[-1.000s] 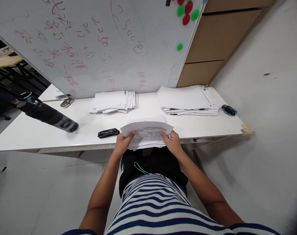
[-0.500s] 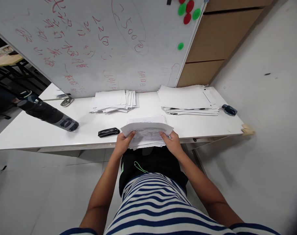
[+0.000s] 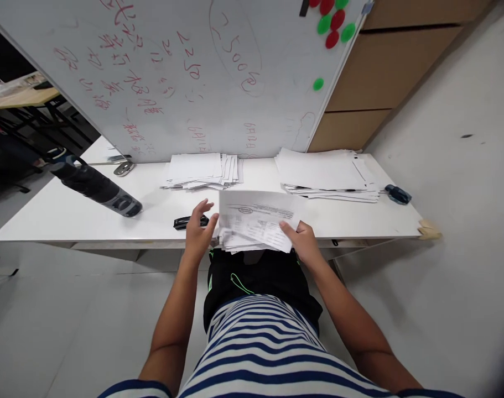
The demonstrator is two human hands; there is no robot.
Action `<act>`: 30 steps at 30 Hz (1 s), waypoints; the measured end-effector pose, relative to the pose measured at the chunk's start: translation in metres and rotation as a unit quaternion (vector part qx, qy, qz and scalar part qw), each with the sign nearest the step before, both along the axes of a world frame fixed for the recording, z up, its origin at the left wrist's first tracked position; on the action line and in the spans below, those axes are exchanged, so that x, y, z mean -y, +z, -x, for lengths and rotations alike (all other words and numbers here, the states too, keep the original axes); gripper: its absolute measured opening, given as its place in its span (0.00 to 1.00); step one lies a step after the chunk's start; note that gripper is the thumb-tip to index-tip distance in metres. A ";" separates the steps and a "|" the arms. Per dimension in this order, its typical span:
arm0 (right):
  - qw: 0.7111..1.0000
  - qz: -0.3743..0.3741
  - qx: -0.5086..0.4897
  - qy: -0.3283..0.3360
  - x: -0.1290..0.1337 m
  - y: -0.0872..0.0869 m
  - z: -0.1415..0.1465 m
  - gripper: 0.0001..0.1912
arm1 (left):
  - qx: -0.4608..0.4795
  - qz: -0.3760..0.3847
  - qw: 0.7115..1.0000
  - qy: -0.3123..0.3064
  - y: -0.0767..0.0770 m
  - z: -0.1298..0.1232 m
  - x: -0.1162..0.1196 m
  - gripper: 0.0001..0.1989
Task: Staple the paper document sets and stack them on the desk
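A printed sheet of paper [image 3: 258, 213] is gripped at its right edge by my right hand [image 3: 300, 239], thumb on top. Beneath it, at the desk's front edge, more papers [image 3: 239, 241] lie in a stack. My left hand [image 3: 199, 232] is off the sheet, just to its left, with fingers apart and nothing in them. A black stapler [image 3: 181, 223] lies on the desk, partly hidden behind that hand.
Two paper piles, a left one [image 3: 196, 167] and a right one [image 3: 322, 170], sit along the whiteboard [image 3: 272, 99]. A dark bottle-shaped object [image 3: 98, 188] leans in at left. A mouse [image 3: 124, 168] and a dark blue item [image 3: 398, 194] lie on the white desk [image 3: 94, 226].
My left hand has let go of the sheet's left side and opened. The sheet now lies flatter, held only by my right hand. The view has shifted slightly left.
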State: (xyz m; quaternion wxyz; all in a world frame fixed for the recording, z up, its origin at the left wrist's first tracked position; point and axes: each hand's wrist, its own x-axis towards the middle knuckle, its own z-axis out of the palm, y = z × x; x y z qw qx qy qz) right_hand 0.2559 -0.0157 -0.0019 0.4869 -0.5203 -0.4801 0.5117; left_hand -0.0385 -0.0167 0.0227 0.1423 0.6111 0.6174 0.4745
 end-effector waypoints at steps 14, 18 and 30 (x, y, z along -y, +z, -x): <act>0.980 0.145 -0.120 0.066 0.007 -0.007 -0.006 0.25 | -0.288 0.110 0.949 0.061 -0.046 0.076 -0.006 0.19; 0.984 0.126 -0.100 0.082 0.000 0.007 0.017 0.23 | -0.263 0.112 0.957 0.054 -0.039 0.080 -0.009 0.14; 0.979 0.124 0.011 0.160 0.001 -0.001 0.073 0.17 | -0.211 0.132 0.967 0.052 -0.037 0.087 -0.001 0.16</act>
